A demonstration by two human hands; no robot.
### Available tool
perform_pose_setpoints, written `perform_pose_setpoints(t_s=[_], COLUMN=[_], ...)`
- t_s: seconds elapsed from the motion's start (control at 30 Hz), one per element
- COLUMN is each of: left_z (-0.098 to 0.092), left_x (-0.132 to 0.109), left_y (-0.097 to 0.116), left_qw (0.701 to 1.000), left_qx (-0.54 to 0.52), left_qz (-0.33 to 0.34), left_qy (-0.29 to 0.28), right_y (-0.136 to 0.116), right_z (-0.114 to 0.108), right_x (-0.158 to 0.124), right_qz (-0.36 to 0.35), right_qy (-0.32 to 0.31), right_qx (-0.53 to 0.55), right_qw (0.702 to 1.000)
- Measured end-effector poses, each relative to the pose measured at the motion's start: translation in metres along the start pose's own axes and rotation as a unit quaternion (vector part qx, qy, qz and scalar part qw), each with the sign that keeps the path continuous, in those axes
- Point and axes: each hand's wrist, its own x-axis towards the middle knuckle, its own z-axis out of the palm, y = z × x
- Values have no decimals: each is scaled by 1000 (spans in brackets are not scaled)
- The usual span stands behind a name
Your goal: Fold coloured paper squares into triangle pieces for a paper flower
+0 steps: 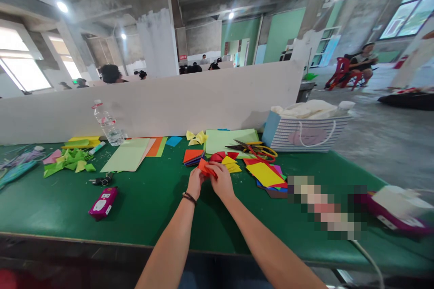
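Observation:
Between my two hands, over the middle of the green table, is a piece of orange-red paper (204, 167) with folds in it. My left hand (195, 181) pinches its left side, and a dark band circles that wrist. On the paper's right side, the fingers of my right hand (221, 178) are closed; the fingertips are partly hidden. Just beyond my hands lie a small stack of orange and dark paper (194, 156) and folded red pieces (219, 156). Folded yellow pieces (231, 165) rest right of my right hand.
Scissors (254, 148) lie on pale green sheets at the back. Right of my hands is a pile of coloured paper (266, 174). A striped bag (305, 132), a water bottle (107, 124), keys (101, 179) and a purple tissue pack (103, 203) stand or lie around. A white partition (190, 99) borders the table.

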Motion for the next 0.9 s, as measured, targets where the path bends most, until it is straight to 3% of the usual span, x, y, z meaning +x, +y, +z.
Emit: perform_pose_setpoints(t_s=[0.23, 0.6, 0.73, 0.9], left_z=[-2, -9, -9, -7], left_x=[-2, 5, 3, -6], left_y=[1, -4, -1, 8], left_qw=[1000, 987, 970, 927], left_qx=[17, 130, 193, 295], left_qz=[19, 95, 145, 231], left_qy=[-7, 7, -9, -30], right_y=[3, 6, 7, 10], right_z=[2, -4, -3, -4], right_x=[-3, 1, -1, -1], right_qz=[-10, 29, 39, 60], right_qy=[-3, 19, 14, 16], right_qx=[-30, -47, -43, -44], right_qw=[999, 998, 998, 997])
